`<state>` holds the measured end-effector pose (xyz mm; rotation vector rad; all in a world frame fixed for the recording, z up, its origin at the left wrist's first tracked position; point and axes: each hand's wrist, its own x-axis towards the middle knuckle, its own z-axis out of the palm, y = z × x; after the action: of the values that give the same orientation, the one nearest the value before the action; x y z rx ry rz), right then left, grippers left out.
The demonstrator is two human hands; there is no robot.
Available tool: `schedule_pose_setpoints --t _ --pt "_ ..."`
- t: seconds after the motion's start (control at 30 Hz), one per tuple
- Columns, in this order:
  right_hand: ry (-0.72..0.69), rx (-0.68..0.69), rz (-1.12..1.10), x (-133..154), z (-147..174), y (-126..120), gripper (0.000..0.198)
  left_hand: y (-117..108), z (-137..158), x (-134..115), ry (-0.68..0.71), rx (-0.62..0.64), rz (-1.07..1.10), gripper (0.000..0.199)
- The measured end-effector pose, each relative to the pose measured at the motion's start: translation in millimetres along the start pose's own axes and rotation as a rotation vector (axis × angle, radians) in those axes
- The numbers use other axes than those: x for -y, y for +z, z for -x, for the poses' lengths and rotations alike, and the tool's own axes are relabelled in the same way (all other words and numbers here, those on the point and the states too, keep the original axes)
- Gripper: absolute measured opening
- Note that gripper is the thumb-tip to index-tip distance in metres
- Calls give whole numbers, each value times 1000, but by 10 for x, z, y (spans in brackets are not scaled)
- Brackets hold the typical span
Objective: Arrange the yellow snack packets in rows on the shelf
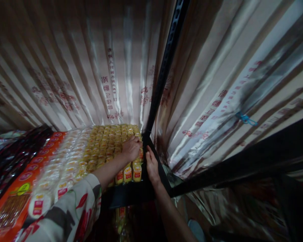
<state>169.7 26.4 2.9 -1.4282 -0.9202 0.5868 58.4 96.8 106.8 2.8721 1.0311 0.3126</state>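
Note:
Rows of small yellow wrapped snack packets [101, 139] with red-and-white labels stand closely packed on a black shelf [126, 195]. My left hand [131, 148] lies over the right-hand rows near the back, its fingers curled down among the packets. What those fingers hold, if anything, is hidden. Just right of the last row, at the shelf's dark side edge, my right hand [152, 166] is held upright, fingers stretched and thumb side toward the packets. It seems to hold nothing; whether it touches the end packets I cannot tell. At the front, several labelled packets [127, 174] face me.
Left of the yellow packets stand rows of white wrapped packets [68, 163], then orange packs [22, 188] and dark shiny packs [20, 154]. Pale printed curtains [116, 67] hang behind and right. A black upright post [164, 70] rises at the corner; a blue tie [246, 118] sits on the right curtain.

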Motion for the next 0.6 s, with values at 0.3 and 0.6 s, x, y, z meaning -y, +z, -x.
schedule_pose_setpoints --t 0.3,0.6 --pt "334 185 -203 194 -264 196 77 35 12 36 -2 -9 23 13" --pt "305 169 -381 184 -405 208 72 0 15 34 -30 21 9 17"
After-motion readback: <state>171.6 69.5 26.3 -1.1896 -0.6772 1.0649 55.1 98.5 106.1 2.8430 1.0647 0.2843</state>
